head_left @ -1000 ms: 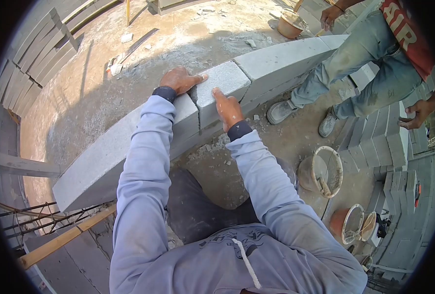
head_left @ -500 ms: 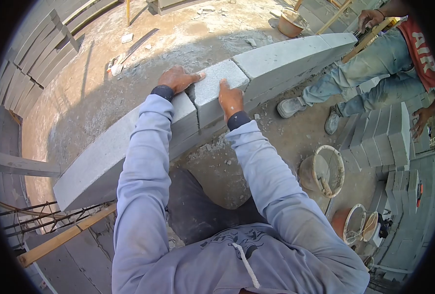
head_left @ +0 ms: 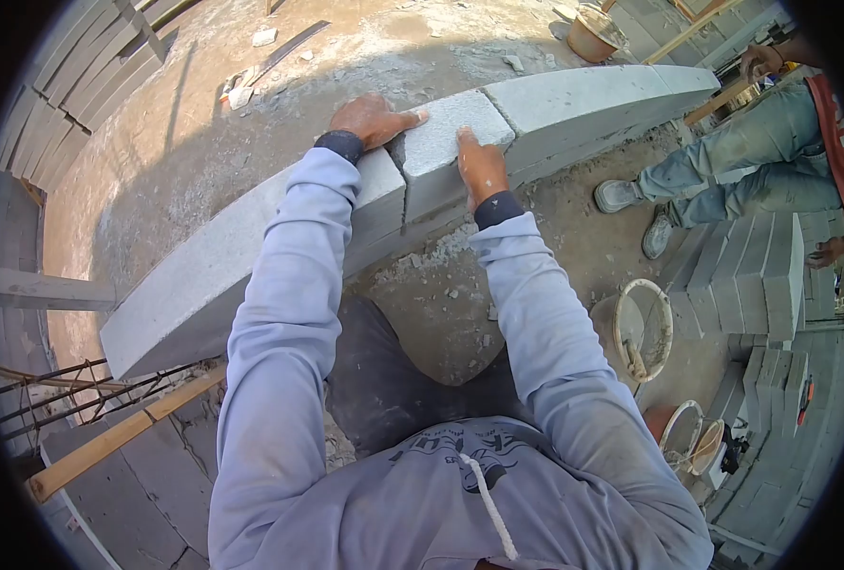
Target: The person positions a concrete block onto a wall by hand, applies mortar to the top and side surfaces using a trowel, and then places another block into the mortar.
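A short, rough-topped light grey concrete block (head_left: pixel 446 141) sits in the top course of a low block wall, between a long block (head_left: pixel 213 242) on the left and another long block (head_left: pixel 584 93) on the right. A narrow dark gap separates it from the left one. My left hand (head_left: pixel 373 121) grips its far left edge, thumb on the top face, other fingers partly hidden behind. Against the near right side is my right hand (head_left: pixel 483 168), thumb laid on top and its fingers mostly hidden from view.
A co-worker's legs (head_left: pixel 736 195) stand beyond the wall's right end, near stacked blocks (head_left: pixel 740 271). A bucket with mortar (head_left: pixel 642 332) is right of my knees; another bucket (head_left: pixel 598 33) stands far off. Rebar (head_left: pixel 51 399) and a wooden batten (head_left: pixel 127 432) lie at left.
My view has shifted slightly, so the wall appears further right and higher. Both my hands keep their places on the short block. The co-worker's lower hand has moved a little.
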Tool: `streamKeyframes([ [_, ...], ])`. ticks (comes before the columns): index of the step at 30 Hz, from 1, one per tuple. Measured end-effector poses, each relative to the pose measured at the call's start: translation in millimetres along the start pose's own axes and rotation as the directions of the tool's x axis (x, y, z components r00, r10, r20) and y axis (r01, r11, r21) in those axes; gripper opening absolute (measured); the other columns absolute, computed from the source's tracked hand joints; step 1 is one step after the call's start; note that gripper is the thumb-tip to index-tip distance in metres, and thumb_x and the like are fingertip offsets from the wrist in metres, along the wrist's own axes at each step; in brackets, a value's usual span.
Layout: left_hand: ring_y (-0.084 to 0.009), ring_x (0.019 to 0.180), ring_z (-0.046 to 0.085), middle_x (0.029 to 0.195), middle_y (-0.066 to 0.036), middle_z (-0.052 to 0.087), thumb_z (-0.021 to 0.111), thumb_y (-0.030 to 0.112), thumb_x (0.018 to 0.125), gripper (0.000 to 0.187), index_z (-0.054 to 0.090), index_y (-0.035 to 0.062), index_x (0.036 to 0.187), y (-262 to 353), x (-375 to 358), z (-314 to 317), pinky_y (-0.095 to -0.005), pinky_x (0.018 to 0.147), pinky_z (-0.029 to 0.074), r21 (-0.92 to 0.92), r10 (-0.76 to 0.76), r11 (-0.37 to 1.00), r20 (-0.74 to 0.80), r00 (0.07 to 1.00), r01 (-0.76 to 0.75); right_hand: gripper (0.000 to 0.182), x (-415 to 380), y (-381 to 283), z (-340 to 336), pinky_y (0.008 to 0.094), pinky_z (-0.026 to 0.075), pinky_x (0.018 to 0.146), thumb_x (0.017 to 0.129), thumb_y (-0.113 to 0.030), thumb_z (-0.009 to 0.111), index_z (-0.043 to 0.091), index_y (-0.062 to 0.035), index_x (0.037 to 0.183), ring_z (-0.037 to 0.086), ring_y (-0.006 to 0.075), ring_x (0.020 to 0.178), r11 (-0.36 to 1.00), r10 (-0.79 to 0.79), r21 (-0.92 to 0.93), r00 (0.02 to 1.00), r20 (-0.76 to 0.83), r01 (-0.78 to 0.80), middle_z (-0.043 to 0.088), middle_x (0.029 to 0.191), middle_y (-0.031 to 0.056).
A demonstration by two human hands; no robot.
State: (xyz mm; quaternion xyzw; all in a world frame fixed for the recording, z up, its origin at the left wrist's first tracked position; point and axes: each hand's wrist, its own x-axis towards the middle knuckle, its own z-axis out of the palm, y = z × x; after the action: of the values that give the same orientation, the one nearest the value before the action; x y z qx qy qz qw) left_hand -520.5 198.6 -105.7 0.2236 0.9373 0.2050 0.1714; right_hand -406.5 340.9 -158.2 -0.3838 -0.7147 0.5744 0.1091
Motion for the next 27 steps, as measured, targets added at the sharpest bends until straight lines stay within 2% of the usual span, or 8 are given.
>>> streamKeyframes([
  [2, -0.0343, 0.091, 0.067, 0.093, -0.024, 0.068, 0.058, 0.072, 0.072, 0.079, 0.071, -0.004, 0.089, -1.2, -0.7, 0.6, -0.0417, 0.082, 0.05, 0.006, 0.008, 1.0, 0.003, 1.0, -0.008, 0.07, -3.3, -4.5, -6.3, 0.0428, 0.043, 0.084, 0.089, -0.044, 0.054, 0.049, 0.0193, 0.118, 0.054, 0.0306, 0.102, 0.997, -0.001, 0.071, 0.996, 0.092, -0.005, 0.057, 0.113, 0.0274],
  [8, -0.0338, 0.098, 0.065, 0.102, -0.022, 0.068, 0.059, 0.07, 0.072, 0.077, 0.07, -0.0016, 0.1, -2.0, 0.2, -0.7, -0.0402, 0.087, 0.049, 0.001, 0.025, 1.0, 0.025, 0.999, -0.025, 0.078, -4.7, -8.4, -12.5, 0.0531, 0.04, 0.088, 0.089, -0.049, 0.055, 0.041, 0.017, 0.128, 0.049, 0.0384, 0.109, 0.998, 0.064, -0.009, 0.986, 0.152, -0.064, 0.049, 0.125, 0.0275],
  [11, -0.0335, 0.102, 0.064, 0.106, -0.022, 0.067, 0.061, 0.069, 0.072, 0.078, 0.069, -0.0016, 0.105, -3.3, -0.2, 0.7, -0.0394, 0.089, 0.049, -0.031, 0.013, 0.999, 0.004, 1.0, -0.013, 0.074, -9.3, -12.7, -24.5, 0.0445, 0.044, 0.091, 0.089, -0.047, 0.054, 0.048, 0.0221, 0.117, 0.057, 0.0406, 0.107, 0.994, -0.006, -0.107, 0.988, 0.156, 0.023, 0.052, 0.122, 0.0344],
  [14, -0.033, 0.105, 0.063, 0.111, -0.022, 0.065, 0.061, 0.069, 0.072, 0.079, 0.067, -0.0015, 0.108, -4.0, 2.1, 1.4, -0.0394, 0.091, 0.048, -0.016, 0.02, 1.0, -0.011, 1.0, -0.02, 0.082, 2.0, -3.0, -38.4, 0.0503, 0.045, 0.09, 0.089, -0.054, 0.054, 0.042, 0.0184, 0.126, 0.056, 0.0415, 0.105, 0.993, 0.061, -0.11, 0.967, 0.248, -0.035, 0.048, 0.127, 0.0326],
  [17, -0.0327, 0.106, 0.062, 0.113, -0.022, 0.064, 0.061, 0.069, 0.071, 0.08, 0.067, -0.0011, 0.11, -3.6, -1.4, 0.7, -0.0399, 0.092, 0.047, -0.034, 0.011, 0.999, 0.001, 1.0, -0.011, 0.084, 7.9, -4.7, -54.2, 0.0561, 0.04, 0.097, 0.092, -0.054, 0.049, 0.026, 0.0123, 0.138, 0.046, 0.0472, 0.12, 0.989, 0.145, -0.059, 0.901, 0.409, -0.132, 0.037, 0.138, 0.0332],
  [23, -0.0332, 0.107, 0.062, 0.114, -0.021, 0.064, 0.063, 0.068, 0.071, 0.08, 0.066, -0.0004, 0.111, -3.6, -0.1, -1.0, -0.0398, 0.093, 0.047, -0.031, 0.029, 0.999, -0.013, 1.0, -0.029, 0.082, 19.4, -2.9, -88.4, 0.0452, 0.05, 0.088, 0.093, -0.056, 0.045, 0.032, 0.012, 0.136, 0.059, 0.0399, 0.107, 0.986, 0.157, -0.109, 0.903, 0.4, -0.123, 0.053, 0.124, 0.0308],
  [26, -0.0334, 0.106, 0.062, 0.112, -0.021, 0.065, 0.064, 0.067, 0.071, 0.078, 0.067, -0.0009, 0.109, -4.0, -1.2, 1.4, -0.0393, 0.092, 0.048, -0.042, 0.015, 0.999, -0.017, 1.0, -0.016, 0.08, 21.6, 11.6, -93.4, 0.0428, 0.052, 0.08, 0.091, -0.054, 0.051, 0.036, 0.0116, 0.134, 0.062, 0.0377, 0.103, 0.988, 0.154, -0.054, 0.907, 0.392, -0.144, 0.053, 0.124, 0.0293],
  [27, -0.0335, 0.106, 0.063, 0.112, -0.021, 0.065, 0.064, 0.067, 0.07, 0.078, 0.068, -0.0011, 0.107, -3.6, -0.5, 0.7, -0.0392, 0.092, 0.048, -0.05, 0.01, 0.999, -0.021, 1.0, -0.011, 0.077, 19.5, 13.0, -92.5, 0.0412, 0.053, 0.078, 0.091, -0.053, 0.05, 0.04, 0.0117, 0.131, 0.063, 0.0358, 0.099, 0.992, 0.12, -0.068, 0.927, 0.356, -0.103, 0.054, 0.122, 0.0286],
])
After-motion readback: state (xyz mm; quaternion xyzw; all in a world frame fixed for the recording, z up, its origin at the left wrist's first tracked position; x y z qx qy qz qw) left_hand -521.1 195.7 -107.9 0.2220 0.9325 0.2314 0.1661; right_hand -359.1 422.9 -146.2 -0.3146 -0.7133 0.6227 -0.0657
